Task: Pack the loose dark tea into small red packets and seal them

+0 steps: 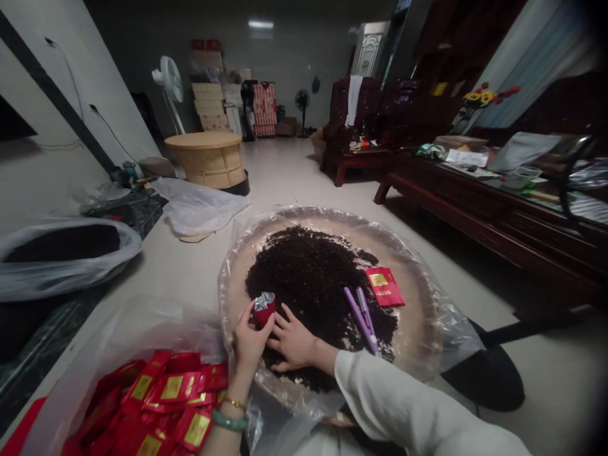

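A small red foil packet (265,310), its silver inside showing at the top, is held upright in my left hand (247,339), fingers closed round it. Close beside it, my right hand (295,342) lies with spread fingers over the dark loose tea leaves (313,272), its fingertips near the packet. The leaves are heaped in a wide round tray (420,304) lined with clear plastic. A purple hair straightener (361,320) rests partly open on the leaves, right of my hands. Flat red packets (384,286) lie at the tray's right side.
At lower left, a clear plastic bag (190,323) holds many red packets (166,399). Another bag (95,272) of dark leaves stands at left. A dark wooden table (475,209) runs along the right; a round wooden stand (209,158) is farther back.
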Action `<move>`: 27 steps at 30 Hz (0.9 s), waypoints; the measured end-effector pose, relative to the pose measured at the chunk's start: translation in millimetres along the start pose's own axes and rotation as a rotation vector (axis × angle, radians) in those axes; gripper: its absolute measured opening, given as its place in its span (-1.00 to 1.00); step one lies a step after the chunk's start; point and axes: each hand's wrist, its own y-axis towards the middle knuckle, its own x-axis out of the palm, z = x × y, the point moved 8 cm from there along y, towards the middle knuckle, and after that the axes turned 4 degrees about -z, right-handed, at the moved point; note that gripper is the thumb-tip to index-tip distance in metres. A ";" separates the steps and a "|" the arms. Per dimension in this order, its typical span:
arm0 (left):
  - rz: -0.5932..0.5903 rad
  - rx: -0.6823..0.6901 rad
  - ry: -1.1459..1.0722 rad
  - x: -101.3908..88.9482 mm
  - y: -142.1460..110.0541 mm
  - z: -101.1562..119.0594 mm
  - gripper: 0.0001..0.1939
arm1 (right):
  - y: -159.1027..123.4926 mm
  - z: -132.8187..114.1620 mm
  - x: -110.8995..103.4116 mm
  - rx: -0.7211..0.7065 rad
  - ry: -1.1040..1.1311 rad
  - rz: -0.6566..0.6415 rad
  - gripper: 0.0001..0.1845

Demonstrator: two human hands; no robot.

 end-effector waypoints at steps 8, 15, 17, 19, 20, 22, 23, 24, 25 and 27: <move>0.005 0.043 0.068 -1.4 1.1 0.0 -0.37 | 0.5 -4.8 2.0 -0.021 -0.036 0.039 -0.45; 0.001 0.070 0.098 -2.4 1.4 4.9 -0.37 | 4.5 -11.8 9.5 -0.101 -0.048 0.054 -0.62; 0.009 0.079 0.104 -3.1 1.5 6.9 -0.37 | 1.6 -11.3 11.5 -0.124 -0.063 0.040 -0.67; 0.013 0.087 0.105 -3.2 1.3 8.7 -0.38 | -3.1 -7.5 9.1 -0.124 -0.076 0.043 -0.70; 0.018 0.089 0.107 -3.2 1.1 9.3 -0.38 | -5.6 -4.4 6.3 -0.115 -0.081 0.051 -0.70; 0.023 0.091 0.110 -2.7 0.8 9.9 -0.37 | -10.0 4.8 -1.0 -0.076 -0.089 0.070 -0.71; 0.028 0.090 0.107 -2.6 0.7 9.8 -0.37 | -11.6 10.6 -4.7 -0.047 -0.092 0.076 -0.72; 0.032 0.088 0.100 -2.6 0.7 9.5 -0.37 | -12.9 17.4 -8.2 -0.012 -0.094 0.081 -0.73; 0.033 0.085 0.090 -2.5 0.7 9.0 -0.37 | -14.1 24.7 -11.6 0.027 -0.096 0.086 -0.75; 0.024 0.077 0.071 -1.9 0.8 7.9 -0.37 | -16.9 40.6 -19.5 0.113 -0.090 0.123 -0.77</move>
